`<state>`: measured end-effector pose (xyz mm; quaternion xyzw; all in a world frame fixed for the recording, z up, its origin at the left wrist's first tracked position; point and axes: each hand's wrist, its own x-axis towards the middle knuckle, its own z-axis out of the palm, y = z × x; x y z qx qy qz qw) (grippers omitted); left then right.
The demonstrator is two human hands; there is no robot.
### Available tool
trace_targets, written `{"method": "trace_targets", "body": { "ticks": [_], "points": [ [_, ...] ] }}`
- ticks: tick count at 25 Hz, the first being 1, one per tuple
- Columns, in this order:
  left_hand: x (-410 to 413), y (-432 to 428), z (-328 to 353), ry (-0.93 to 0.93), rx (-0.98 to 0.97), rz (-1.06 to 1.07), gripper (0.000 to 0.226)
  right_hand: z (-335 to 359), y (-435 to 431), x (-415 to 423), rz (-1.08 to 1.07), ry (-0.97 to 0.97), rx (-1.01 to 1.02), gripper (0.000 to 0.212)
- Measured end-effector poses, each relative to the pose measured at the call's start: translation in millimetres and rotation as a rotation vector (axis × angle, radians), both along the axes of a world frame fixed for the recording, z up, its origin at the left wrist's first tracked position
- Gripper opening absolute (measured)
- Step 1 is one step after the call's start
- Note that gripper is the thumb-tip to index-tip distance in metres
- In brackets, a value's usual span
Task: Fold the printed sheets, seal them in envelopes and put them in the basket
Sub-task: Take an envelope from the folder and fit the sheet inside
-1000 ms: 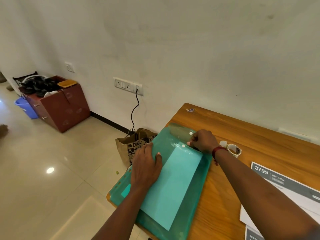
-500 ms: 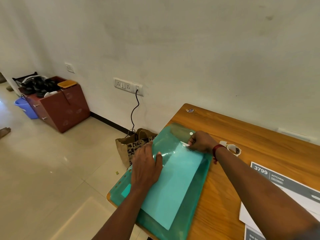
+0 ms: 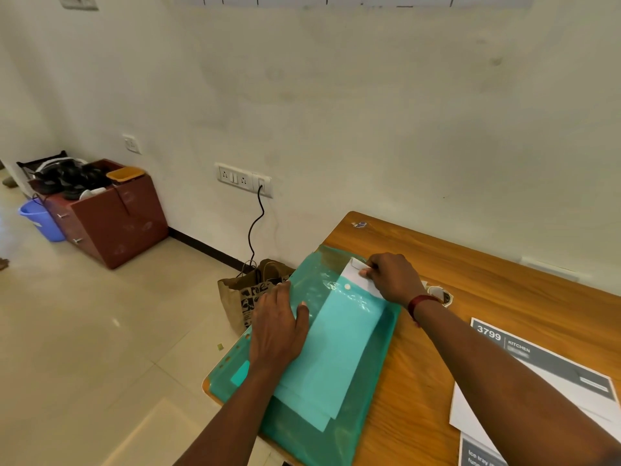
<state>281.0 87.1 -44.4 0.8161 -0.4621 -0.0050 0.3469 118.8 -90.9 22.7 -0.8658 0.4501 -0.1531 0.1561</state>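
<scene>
A translucent green plastic folder point(image 3: 373, 378) lies on the left end of the wooden table point(image 3: 477, 280). Pale envelopes show through it. My left hand point(image 3: 277, 326) presses flat on the folder's left side. At the folder's far open end my right hand point(image 3: 391, 277) pinches the corner of a white envelope point(image 3: 353, 274) that sticks partly out. Printed sheets point(image 3: 537, 375) with a dark header reading 3799 lie at the table's right, partly under my right forearm.
A tape roll point(image 3: 440, 294) sits just right of my right wrist. A brown paper bag point(image 3: 248, 294) stands on the floor against the table's left edge, a black cable hanging above it. A maroon cabinet point(image 3: 111, 216) and blue bucket point(image 3: 40, 220) stand far left.
My right hand has drawn a white envelope partway out of the folder's far end. The left hand stays pressed on the folder. The view has tilted slightly.
</scene>
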Motion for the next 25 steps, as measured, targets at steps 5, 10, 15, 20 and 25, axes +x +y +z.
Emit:
{"method": "trace_targets", "body": {
  "ticks": [5,10,15,20,25],
  "points": [
    [-0.4,-0.8,0.2,-0.022,0.049,-0.002,0.062,9.6,5.9,-2.1,-0.016,-0.015,-0.107,0.014],
    [1.3,-2.9,-3.6,-0.061,0.099,-0.01,0.061,31.2,14.2,-3.5,0.032,-0.034,-0.371,0.026],
    [-1.7,-1.0,-1.1,-0.04,0.117,-0.018,0.068,45.8,36.1,3.6,0.147,-0.052,-0.729,0.032],
    [-2.9,1.1,1.5,-0.06,0.11,-0.034,0.068,60.3,57.4,9.4,0.21,-0.152,-0.971,0.026],
    [-4.0,2.3,2.3,-0.043,0.058,-0.051,0.068,71.8,71.7,2.3,0.122,-0.277,-1.062,0.022]
  ]
}}
